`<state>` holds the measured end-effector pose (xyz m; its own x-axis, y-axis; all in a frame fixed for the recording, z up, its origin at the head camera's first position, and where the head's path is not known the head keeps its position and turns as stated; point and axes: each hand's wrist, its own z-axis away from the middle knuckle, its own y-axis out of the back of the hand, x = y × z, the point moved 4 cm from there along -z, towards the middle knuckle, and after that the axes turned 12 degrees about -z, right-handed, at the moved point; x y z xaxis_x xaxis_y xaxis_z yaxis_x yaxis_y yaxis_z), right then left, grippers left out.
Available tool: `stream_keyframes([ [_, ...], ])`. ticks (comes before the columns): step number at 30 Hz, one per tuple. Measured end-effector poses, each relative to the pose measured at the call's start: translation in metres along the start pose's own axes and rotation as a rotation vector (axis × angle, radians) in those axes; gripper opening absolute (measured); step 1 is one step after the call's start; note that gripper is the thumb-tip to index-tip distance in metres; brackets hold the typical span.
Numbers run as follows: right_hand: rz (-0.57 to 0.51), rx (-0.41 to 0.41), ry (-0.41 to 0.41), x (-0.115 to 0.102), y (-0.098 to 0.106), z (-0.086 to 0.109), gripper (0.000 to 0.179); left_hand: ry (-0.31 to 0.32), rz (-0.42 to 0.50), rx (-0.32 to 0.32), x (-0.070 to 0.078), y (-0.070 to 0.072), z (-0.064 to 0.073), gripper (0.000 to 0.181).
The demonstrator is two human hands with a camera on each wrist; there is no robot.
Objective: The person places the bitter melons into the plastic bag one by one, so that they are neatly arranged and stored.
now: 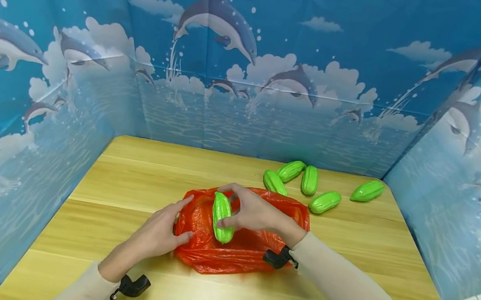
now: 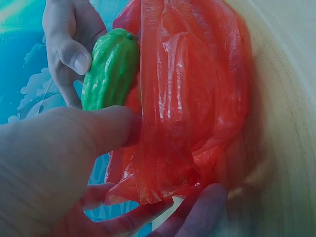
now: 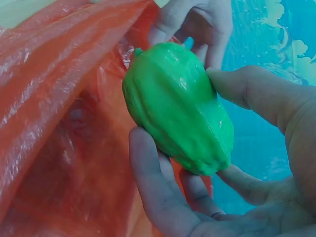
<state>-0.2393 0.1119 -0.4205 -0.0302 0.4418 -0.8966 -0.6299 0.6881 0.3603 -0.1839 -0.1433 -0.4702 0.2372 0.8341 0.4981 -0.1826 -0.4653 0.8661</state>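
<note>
A red plastic bag point(image 1: 227, 266) lies with its mouth open on the wooden table. Above the opening, my right hand point(image 1: 254, 212) holds a bright green, ridged bitter melon point(image 1: 222, 218) between thumb and fingers. The right wrist view shows the bitter melon point(image 3: 175, 101) with the thumb on one side and fingers on the other. My left hand point(image 1: 157, 231) grips the bag's left edge. In the left wrist view the thumb lies over the bag point(image 2: 182, 94), with fingers curled behind it. The bag's folds hide part of its inside.
Several more green bitter melons lie behind and right of the bag, the nearest point(image 1: 325, 202) close to its rim. Another bitter melon point(image 1: 367, 190) lies apart at the table's back right corner. A dolphin-print curtain point(image 1: 235, 123) stands along the table's back and sides.
</note>
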Motion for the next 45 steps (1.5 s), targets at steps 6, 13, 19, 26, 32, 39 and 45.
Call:
stream_keyframes([
  [6, -0.112, -0.049, -0.057, 0.007, -0.016, -0.014, 0.083, -0.019, 0.008, -0.013, -0.001, 0.0, 0.001, 0.094],
  [13, -0.143, -0.048, -0.067, 0.006, -0.026, -0.023, 0.085, -0.015, 0.005, -0.023, -0.002, 0.002, 0.001, 0.096],
  [19, -0.14, -0.018, -0.094, 0.006, -0.024, -0.024, 0.088, -0.023, 0.007, -0.029, -0.001, 0.005, -0.004, 0.095],
  [26, -0.03, 0.007, -0.066, 0.005, -0.02, -0.018, 0.088, -0.031, 0.01, -0.035, -0.002, 0.005, -0.004, 0.095],
  [32, 0.058, -0.007, -0.004, 0.008, -0.017, -0.011, 0.085, -0.032, 0.018, -0.036, -0.004, 0.003, -0.002, 0.094],
  [39, 0.062, -0.002, 0.036, 0.01, -0.013, -0.001, 0.082, -0.017, 0.018, -0.036, -0.005, 0.003, -0.004, 0.093],
  [45, 0.073, 0.024, 0.041, 0.009, -0.009, 0.006, 0.082, -0.012, 0.017, -0.049, -0.006, 0.001, -0.006, 0.093],
])
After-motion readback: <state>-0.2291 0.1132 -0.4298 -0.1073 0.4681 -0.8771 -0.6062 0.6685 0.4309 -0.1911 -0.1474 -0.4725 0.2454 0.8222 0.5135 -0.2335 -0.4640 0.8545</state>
